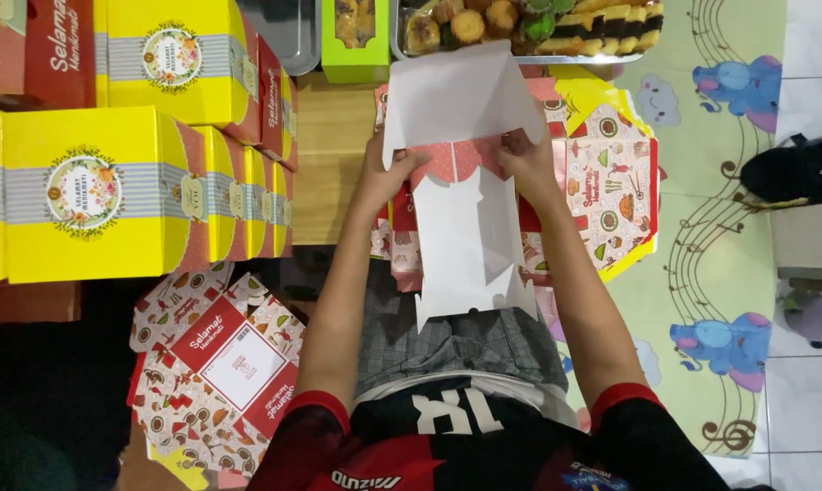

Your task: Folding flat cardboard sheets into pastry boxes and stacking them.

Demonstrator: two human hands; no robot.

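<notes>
Cardboard box blank [465, 209], white side up, is held over the person's lap and a pile of flat printed blanks [611, 182], the left hand [388, 173] and right hand [524, 159] each with its grip pinching a red dotted flap at the fold. If one pinch slips, I'd say the crease could go crooked or the tabs tear. Finished yellow boxes [93, 191] crowd the left and a tray of cakes [529, 27] sits just beyond, leaving open room only toward the play mat [720, 227] on the right.
</notes>
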